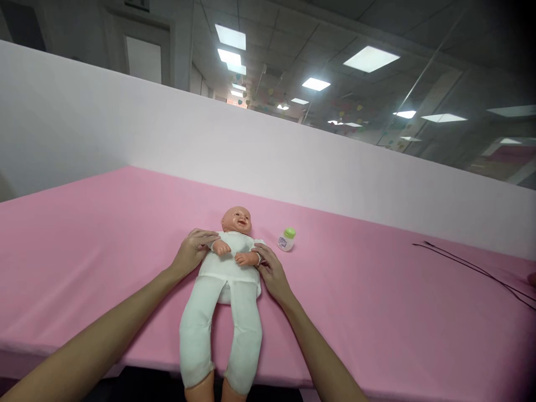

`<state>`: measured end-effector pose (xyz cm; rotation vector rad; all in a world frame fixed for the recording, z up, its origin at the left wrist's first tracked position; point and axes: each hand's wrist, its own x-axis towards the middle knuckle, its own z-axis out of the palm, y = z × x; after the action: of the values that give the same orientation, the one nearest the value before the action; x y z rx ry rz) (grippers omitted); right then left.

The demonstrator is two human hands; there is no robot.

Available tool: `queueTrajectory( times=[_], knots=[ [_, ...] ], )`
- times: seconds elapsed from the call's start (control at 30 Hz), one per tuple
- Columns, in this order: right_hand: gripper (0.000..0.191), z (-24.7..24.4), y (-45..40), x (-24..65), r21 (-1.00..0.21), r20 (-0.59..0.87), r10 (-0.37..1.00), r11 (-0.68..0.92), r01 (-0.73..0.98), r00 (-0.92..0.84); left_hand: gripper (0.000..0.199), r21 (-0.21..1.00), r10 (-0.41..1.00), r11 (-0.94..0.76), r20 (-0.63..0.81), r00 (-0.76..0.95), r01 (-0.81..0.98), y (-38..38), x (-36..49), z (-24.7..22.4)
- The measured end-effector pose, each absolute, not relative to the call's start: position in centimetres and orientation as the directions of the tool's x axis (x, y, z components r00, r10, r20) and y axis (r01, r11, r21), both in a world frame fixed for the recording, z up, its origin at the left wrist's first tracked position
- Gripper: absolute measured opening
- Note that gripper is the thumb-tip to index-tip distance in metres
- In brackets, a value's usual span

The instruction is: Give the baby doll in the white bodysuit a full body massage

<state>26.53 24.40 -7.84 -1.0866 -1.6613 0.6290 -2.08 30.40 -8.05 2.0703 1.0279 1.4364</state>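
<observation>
A baby doll [230, 268] with a white cloth body lies on its back on the pink-covered table, head away from me and feet past the near edge. My left hand [193, 251] grips the doll's upper arm and side on the left, its fingers over the white cloth and its thumb hidden. On the other side, my right hand [271, 268] is closed around the doll's arm near the plastic forearm. Both doll hands rest over its belly. Just beyond my right hand stands a small clear bottle [286, 240] with a green cap and a label too small to read.
Pink cloth covers the table [355, 312]. A low white wall [251, 151] runs along its back, with glass above. Thin black cables [473, 269] lie at the right. A small dark shape, cut off by the frame, shows at the far right edge.
</observation>
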Motion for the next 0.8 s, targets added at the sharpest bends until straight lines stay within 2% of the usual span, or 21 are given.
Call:
queueTrajectory(
  times=[0.1, 0.17, 0.27, 0.37, 0.4, 0.47, 0.57, 0.63, 0.7, 0.8],
  knots=[
    [0.046, -7.8, 24.7, 26.6, -0.915, 0.374, 0.923, 0.352, 0.198, 0.088, 0.032, 0.782, 0.829, -0.548, 0.554, 0.07, 0.298, 30.5, -2.1, -8.1],
    [0.051, -8.0, 24.9, 26.9, -0.952, 0.306, 0.924, 0.295, 0.084, 0.23, 0.035, 0.854, 0.865, -0.466, 0.495, -0.082, 0.233, 30.8, -2.4, -8.2],
    [0.048, -8.4, 25.2, 27.7, -0.969, 0.199, 0.897, 0.241, -0.058, 0.394, 0.051, 0.954, 0.913, -0.29, 0.3, -0.278, 0.075, 31.4, -3.1, -8.4],
    [0.049, -8.3, 25.4, 28.4, -0.965, 0.117, 0.888, 0.207, -0.16, 0.445, 0.06, 0.989, 0.937, -0.143, 0.122, -0.326, -0.04, 31.8, -3.6, -8.3],
    [0.049, -8.2, 25.4, 28.5, -0.964, 0.121, 0.889, 0.212, -0.163, 0.441, 0.064, 0.988, 0.938, -0.145, 0.123, -0.325, -0.045, 31.8, -3.7, -8.2],
    [0.052, -7.7, 25.3, 28.5, -0.964, 0.166, 0.899, 0.235, -0.127, 0.406, 0.065, 0.972, 0.928, -0.234, 0.222, -0.301, -0.005, 31.7, -3.5, -8.0],
    [0.06, -7.1, 25.1, 28.2, -0.952, 0.29, 0.912, 0.306, -0.01, 0.289, 0.044, 0.895, 0.881, -0.432, 0.445, -0.162, 0.11, 31.3, -2.9, -7.8],
    [0.051, -7.1, 24.9, 28.0, -0.924, 0.38, 0.911, 0.366, 0.108, 0.16, 0.032, 0.832, 0.846, -0.525, 0.534, -0.004, 0.18, 31.1, -2.6, -7.8],
    [0.035, -7.4, 24.7, 27.9, -0.869, 0.439, 0.898, 0.427, 0.251, -0.006, 0.033, 0.776, 0.807, -0.59, 0.577, 0.126, 0.223, 30.9, -2.4, -7.9],
    [0.033, -7.7, 24.4, 27.6, -0.794, 0.459, 0.877, 0.475, 0.379, -0.138, 0.037, 0.734, 0.775, -0.632, 0.607, 0.178, 0.25, 30.7, -2.3, -8.1]
  ],
)
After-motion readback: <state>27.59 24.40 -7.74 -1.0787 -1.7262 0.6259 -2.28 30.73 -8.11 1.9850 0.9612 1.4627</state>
